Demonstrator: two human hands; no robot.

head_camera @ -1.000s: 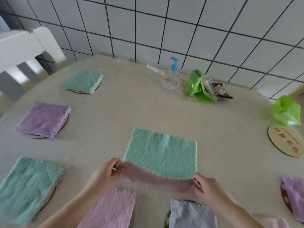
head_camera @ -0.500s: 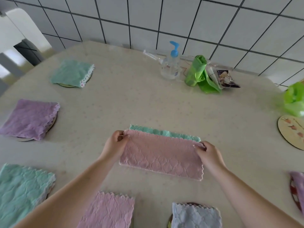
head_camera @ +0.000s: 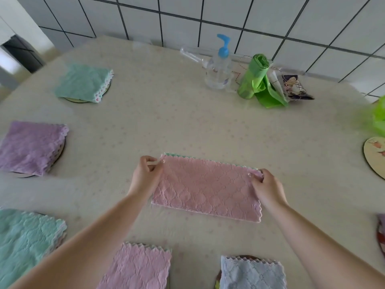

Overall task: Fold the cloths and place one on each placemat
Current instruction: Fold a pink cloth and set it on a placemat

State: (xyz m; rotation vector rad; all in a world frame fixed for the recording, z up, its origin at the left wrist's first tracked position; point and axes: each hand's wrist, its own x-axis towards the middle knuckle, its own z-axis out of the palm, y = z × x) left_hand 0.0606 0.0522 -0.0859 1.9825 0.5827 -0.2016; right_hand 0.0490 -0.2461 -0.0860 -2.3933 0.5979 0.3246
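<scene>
Pink cloth (head_camera: 206, 189) lies folded in half at mid-table (head_camera: 187, 126), a long rectangle with a sliver of green edge showing along its far side (the cloth's other face, as far as we can tell). We pinch its two far corners: left hand (head_camera: 145, 177) grips the far-left corner, right hand (head_camera: 267, 187) grips the far-right one, fingers curled on the fabric. Near edge rests flat on the table.

Around it we see folded cloths already on mats: green cloth (head_camera: 84, 83) far left, purple cloth (head_camera: 31, 147) left, big green cloth (head_camera: 25, 243) near left, pink folded cloth (head_camera: 137, 268) near centre, blue-grey cloth (head_camera: 252, 274) near right. Bare placemat (head_camera: 375, 157) at the right edge, well apart from our cloth. Pump bottle (head_camera: 218, 69) and green bag roll (head_camera: 253, 78) stand by the tiled wall.
</scene>
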